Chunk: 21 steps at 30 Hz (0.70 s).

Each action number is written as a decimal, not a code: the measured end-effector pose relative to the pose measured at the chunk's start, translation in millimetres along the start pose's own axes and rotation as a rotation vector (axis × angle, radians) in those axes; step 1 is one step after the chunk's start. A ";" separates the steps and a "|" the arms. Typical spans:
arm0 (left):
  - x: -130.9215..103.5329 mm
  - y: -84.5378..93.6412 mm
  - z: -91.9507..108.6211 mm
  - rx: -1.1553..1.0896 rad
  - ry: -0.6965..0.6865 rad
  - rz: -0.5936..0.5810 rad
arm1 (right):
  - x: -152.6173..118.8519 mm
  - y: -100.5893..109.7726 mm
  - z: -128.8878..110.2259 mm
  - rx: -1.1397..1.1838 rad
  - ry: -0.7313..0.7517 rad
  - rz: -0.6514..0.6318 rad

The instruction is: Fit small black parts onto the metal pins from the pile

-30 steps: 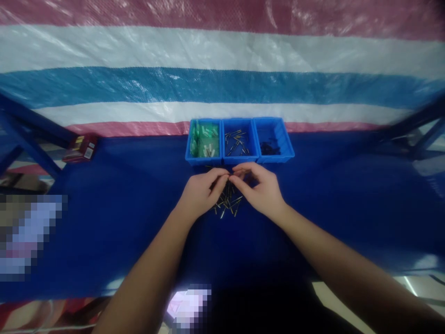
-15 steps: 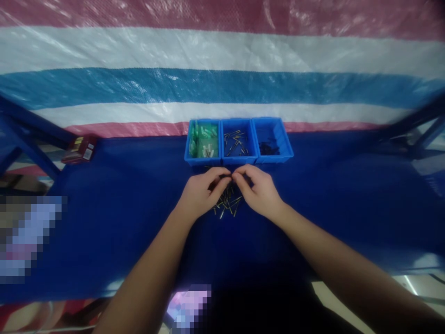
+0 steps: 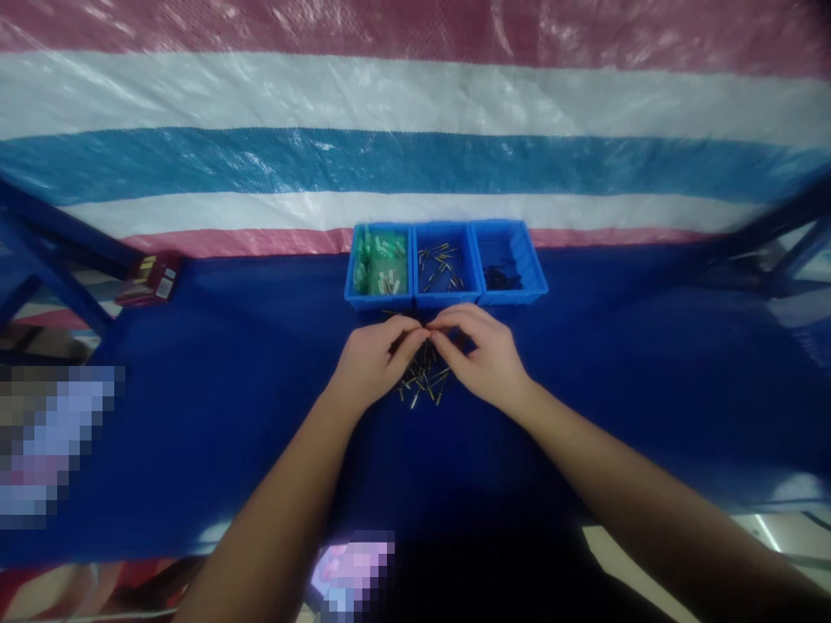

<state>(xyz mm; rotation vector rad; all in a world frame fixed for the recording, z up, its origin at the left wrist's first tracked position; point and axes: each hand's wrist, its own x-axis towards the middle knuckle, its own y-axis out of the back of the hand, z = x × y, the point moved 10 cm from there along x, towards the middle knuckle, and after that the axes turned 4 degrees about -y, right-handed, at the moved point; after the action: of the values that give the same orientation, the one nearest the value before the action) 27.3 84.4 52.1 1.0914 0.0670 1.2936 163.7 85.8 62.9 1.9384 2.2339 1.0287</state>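
Note:
Thumb and fingers of my left hand (image 3: pixel 376 355) are pinched together, and the fingertips of my right hand (image 3: pixel 480 356) meet them in the same pinch. Whatever the fingertips hold is too small and dark to name. Just below them a pile of thin metal pins (image 3: pixel 423 381), gold and silver in colour, lies loose on the blue table (image 3: pixel 260 415); my hands partly cover it. Beyond my hands stand three blue bins in a row. The left bin (image 3: pixel 380 301) has green bags and small pale pieces, the middle bin (image 3: pixel 447 299) thin metal pins, the right bin (image 3: pixel 533 275) small dark parts.
A dark red box (image 3: pixel 151 279) sits at the table's far left. Blue frame posts (image 3: pixel 58 251) rise at both sides. A striped plastic sheet (image 3: pixel 415 164) hangs behind the bins. Blurred-out screens show at the left edge and near the bottom.
My right hand has shifted slightly left, and its fingertips now press closer against those of my left hand. The bins and the pile look the same.

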 end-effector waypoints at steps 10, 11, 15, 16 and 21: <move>-1.0 0.9 5.6 -0.046 -0.037 0.062 | -0.2 -0.9 23.4 0.263 -0.237 0.048; -1.1 0.4 4.9 -0.041 -0.036 0.062 | -0.4 -2.3 25.0 0.289 -0.250 0.042; -1.4 -1.7 2.0 -0.031 -0.016 0.044 | -0.7 -5.5 30.5 0.356 -0.297 0.030; -1.5 -2.3 1.4 -0.031 -0.008 0.036 | -0.7 -6.1 31.4 0.370 -0.305 0.026; -1.8 -3.8 0.3 -0.040 0.018 -0.003 | 0.0 -4.7 31.7 0.379 -0.300 0.031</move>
<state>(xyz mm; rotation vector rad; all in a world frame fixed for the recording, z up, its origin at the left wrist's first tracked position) 29.7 83.2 48.8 1.0452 0.0555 1.2971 172.7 100.4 35.9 2.0923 2.3527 0.2955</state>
